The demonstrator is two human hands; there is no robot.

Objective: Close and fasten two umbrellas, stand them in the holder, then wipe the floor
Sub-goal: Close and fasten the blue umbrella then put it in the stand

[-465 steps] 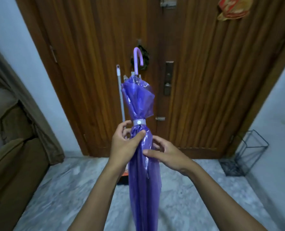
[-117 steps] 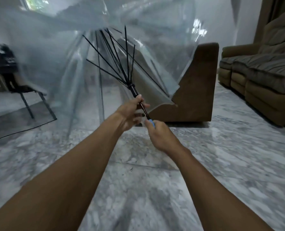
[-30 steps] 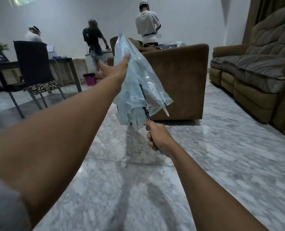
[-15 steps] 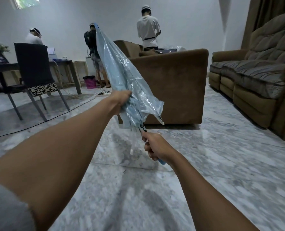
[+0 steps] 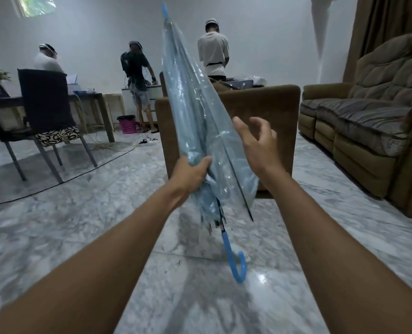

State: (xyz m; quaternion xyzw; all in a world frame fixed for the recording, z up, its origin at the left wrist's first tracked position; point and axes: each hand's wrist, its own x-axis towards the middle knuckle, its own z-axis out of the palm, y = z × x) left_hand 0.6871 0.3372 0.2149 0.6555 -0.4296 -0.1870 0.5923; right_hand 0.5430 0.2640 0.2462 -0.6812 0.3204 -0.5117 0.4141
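Item: one umbrella (image 5: pixel 192 112), long stick type. The canopy is clear, pale blue plastic, folded down but loose and crumpled, with no strap seen wound round it. Black ribs and shaft show through, and one rib end stands free at the lower right. The blue tip (image 5: pixel 164 9) points up and leans left; the blue hook handle (image 5: pixel 233 259) hangs lowest, above the glossy grey-white marble floor (image 5: pixel 79 225). The left hand (image 5: pixel 190 174) grips the lower canopy and holds the umbrella aloft.

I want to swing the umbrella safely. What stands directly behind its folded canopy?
A brown armchair stands behind the umbrella, which the left hand grips; farther back, a person in a white shirt. The canopy covers part of the armchair's left side.
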